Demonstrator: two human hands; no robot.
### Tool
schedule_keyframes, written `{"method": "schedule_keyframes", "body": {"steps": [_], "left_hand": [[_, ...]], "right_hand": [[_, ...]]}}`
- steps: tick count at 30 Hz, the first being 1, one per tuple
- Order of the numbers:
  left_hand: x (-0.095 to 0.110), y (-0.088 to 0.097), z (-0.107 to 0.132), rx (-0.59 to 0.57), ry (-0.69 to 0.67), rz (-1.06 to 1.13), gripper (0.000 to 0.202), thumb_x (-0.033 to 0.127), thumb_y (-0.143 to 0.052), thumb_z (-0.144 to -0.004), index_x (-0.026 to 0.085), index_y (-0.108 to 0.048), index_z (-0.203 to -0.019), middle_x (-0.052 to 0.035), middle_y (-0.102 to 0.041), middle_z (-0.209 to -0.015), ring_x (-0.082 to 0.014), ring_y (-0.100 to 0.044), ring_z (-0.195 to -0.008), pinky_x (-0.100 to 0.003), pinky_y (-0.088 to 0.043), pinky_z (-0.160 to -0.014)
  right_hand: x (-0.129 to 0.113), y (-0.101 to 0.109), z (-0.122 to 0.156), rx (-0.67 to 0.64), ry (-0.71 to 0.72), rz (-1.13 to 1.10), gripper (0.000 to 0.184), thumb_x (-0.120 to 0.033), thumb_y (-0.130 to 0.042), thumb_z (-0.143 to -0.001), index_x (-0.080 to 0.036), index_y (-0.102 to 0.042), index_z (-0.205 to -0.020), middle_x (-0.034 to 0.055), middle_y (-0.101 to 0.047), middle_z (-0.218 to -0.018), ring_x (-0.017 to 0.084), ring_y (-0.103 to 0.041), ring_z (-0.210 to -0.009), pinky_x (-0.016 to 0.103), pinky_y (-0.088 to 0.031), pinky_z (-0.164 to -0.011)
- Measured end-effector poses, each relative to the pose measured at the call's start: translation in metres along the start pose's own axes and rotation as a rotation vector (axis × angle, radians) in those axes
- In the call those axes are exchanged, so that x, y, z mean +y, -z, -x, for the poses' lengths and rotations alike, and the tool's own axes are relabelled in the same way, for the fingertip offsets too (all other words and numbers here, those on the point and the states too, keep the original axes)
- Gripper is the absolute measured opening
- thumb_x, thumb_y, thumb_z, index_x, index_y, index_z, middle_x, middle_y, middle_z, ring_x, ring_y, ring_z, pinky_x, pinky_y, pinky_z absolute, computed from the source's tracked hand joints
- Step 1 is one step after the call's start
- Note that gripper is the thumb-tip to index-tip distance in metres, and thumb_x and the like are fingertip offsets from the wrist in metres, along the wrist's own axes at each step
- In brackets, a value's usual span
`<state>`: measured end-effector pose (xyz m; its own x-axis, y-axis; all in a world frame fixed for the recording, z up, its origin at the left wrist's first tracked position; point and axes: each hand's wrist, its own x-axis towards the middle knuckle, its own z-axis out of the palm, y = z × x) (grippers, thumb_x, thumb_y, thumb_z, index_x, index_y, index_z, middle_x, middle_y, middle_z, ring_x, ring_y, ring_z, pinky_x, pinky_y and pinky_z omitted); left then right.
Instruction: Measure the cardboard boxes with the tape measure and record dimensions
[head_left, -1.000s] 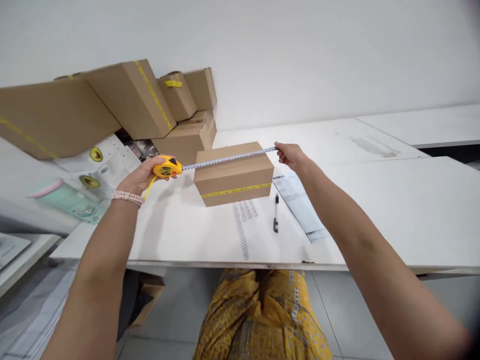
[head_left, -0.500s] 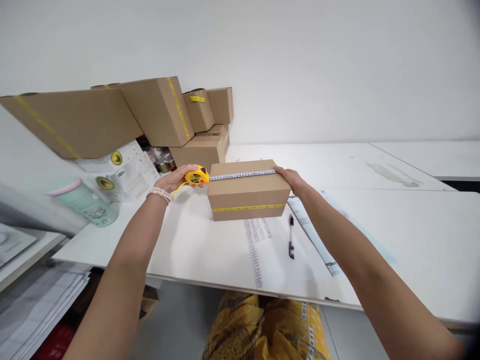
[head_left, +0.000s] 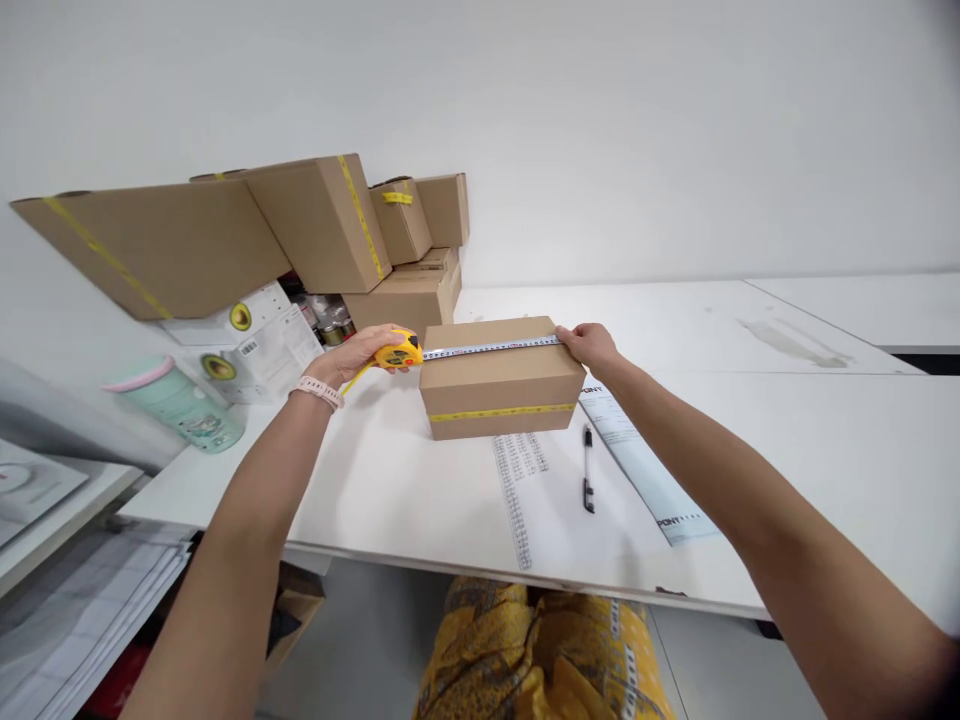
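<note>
A yellow tape measure (head_left: pixel 399 349) is in my left hand (head_left: pixel 360 352), which is closed around its case beside the left edge of a cardboard box (head_left: pixel 499 372). Its white blade (head_left: pixel 487 348) runs across the box's top, lying along its length. At the far right edge of the top, my right hand (head_left: pixel 591 345) closes on the blade's end; the fingertips hide the tip. Yellow tape (head_left: pixel 502 412) crosses the box's front side. The box rests on the white table (head_left: pixel 390 490).
Larger cardboard boxes (head_left: pixel 315 220) are stacked at the back left beside a mint tumbler (head_left: pixel 180 405) and white avocado-printed cartons (head_left: pixel 247 345). Before the box lie a printed sheet (head_left: pixel 555 530), a black pen (head_left: pixel 588 470) and a blue-white packet (head_left: pixel 645 460). The table's front edge is near my lap.
My right hand has curled its fingers more at the blade's end. The view has shifted slightly; the tape measure and box keep nearly the same positions.
</note>
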<state>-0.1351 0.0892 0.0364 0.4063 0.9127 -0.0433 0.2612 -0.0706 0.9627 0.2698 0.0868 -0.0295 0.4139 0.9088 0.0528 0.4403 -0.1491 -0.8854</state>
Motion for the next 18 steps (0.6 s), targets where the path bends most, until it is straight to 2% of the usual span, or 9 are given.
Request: {"method": "schedule_keyframes", "body": {"steps": [3, 5, 7, 8, 10, 12, 13, 15, 18], "left_hand": [[0.012, -0.024, 0.036, -0.048, -0.033, 0.022, 0.063, 0.045, -0.080, -0.079, 0.013, -0.064, -0.131, -0.0150, -0.074, -0.111, -0.0237, -0.072, -0.085, -0.029, -0.059, -0.064], [0.006, -0.059, 0.068, -0.166, -0.008, 0.138, 0.071, 0.042, -0.082, -0.077, 0.018, -0.058, -0.139, -0.0143, -0.072, -0.114, -0.0231, -0.072, -0.082, -0.031, -0.060, -0.061], [-0.009, -0.112, 0.100, -0.312, 0.099, 0.395, 0.082, 0.045, -0.086, -0.071, 0.024, -0.052, -0.143, -0.0131, -0.069, -0.120, -0.0241, -0.073, -0.078, -0.037, -0.063, -0.062], [-0.018, -0.141, 0.114, -0.356, 0.149, 0.543, 0.083, 0.046, -0.091, -0.064, 0.023, -0.055, -0.135, -0.0116, -0.069, -0.114, -0.0239, -0.073, -0.074, -0.040, -0.064, -0.062], [-0.030, -0.200, 0.131, -0.285, 0.182, 0.748, 0.070, 0.044, -0.092, -0.065, 0.021, -0.058, -0.122, -0.0094, -0.068, -0.110, -0.0224, -0.073, -0.080, -0.042, -0.064, -0.073], [-0.031, -0.246, 0.131, -0.155, 0.156, 0.872, 0.062, 0.042, -0.092, -0.066, 0.020, -0.059, -0.112, -0.0068, -0.067, -0.104, -0.0194, -0.071, -0.079, -0.040, -0.063, -0.076], [-0.027, -0.261, 0.127, -0.117, 0.141, 0.913, 0.061, 0.045, -0.091, -0.066, 0.018, -0.060, -0.111, -0.0067, -0.066, -0.103, -0.0190, -0.070, -0.079, -0.040, -0.063, -0.076], [-0.013, -0.274, 0.113, -0.070, 0.114, 0.960, 0.061, 0.050, -0.091, -0.065, 0.016, -0.062, -0.106, -0.0068, -0.066, -0.099, -0.0190, -0.069, -0.078, -0.040, -0.063, -0.076], [0.006, -0.269, 0.095, -0.036, 0.117, 0.969, 0.061, 0.057, -0.090, -0.062, 0.014, -0.065, -0.098, -0.0067, -0.065, -0.095, -0.0184, -0.068, -0.075, -0.039, -0.063, -0.074]], "right_hand": [[-0.015, 0.009, -0.005, 0.031, 0.097, -0.034, 0.039, -0.044, -0.068, -0.090, -0.023, -0.049, -0.062, -0.0015, -0.049, -0.061, 0.014, -0.040, -0.063, 0.030, -0.034, -0.061], [-0.030, 0.010, -0.010, 0.004, 0.209, -0.117, 0.037, -0.046, -0.065, -0.092, -0.022, -0.053, -0.067, -0.0015, -0.050, -0.064, 0.014, -0.040, -0.064, 0.029, -0.035, -0.062], [-0.045, 0.004, -0.015, -0.109, 0.321, -0.173, 0.034, -0.047, -0.065, -0.092, -0.021, -0.059, -0.071, 0.0001, -0.055, -0.069, 0.014, -0.043, -0.068, 0.028, -0.038, -0.065], [-0.053, -0.001, -0.017, -0.202, 0.363, -0.165, 0.033, -0.047, -0.066, -0.092, -0.021, -0.061, -0.073, 0.0010, -0.058, -0.073, 0.014, -0.045, -0.071, 0.028, -0.039, -0.067], [-0.066, -0.014, -0.021, -0.390, 0.415, -0.083, 0.032, -0.047, -0.067, -0.091, -0.020, -0.063, -0.074, 0.0024, -0.062, -0.079, 0.015, -0.048, -0.073, 0.029, -0.041, -0.071], [-0.074, -0.027, -0.024, -0.491, 0.418, 0.040, 0.033, -0.050, -0.067, -0.090, -0.021, -0.063, -0.075, 0.0030, -0.063, -0.080, 0.015, -0.049, -0.072, 0.031, -0.042, -0.072], [-0.076, -0.032, -0.024, -0.496, 0.398, 0.093, 0.034, -0.053, -0.066, -0.090, -0.022, -0.063, -0.077, 0.0032, -0.064, -0.079, 0.016, -0.050, -0.071, 0.032, -0.042, -0.071], [-0.076, -0.041, -0.026, -0.453, 0.339, 0.170, 0.037, -0.060, -0.060, -0.092, -0.024, -0.064, -0.084, 0.0038, -0.065, -0.078, 0.017, -0.051, -0.067, 0.034, -0.042, -0.069], [-0.071, -0.052, -0.030, -0.393, 0.294, 0.237, 0.037, -0.057, -0.054, -0.095, -0.023, -0.063, -0.086, 0.0052, -0.067, -0.080, 0.017, -0.052, -0.064, 0.035, -0.043, -0.066]]}}
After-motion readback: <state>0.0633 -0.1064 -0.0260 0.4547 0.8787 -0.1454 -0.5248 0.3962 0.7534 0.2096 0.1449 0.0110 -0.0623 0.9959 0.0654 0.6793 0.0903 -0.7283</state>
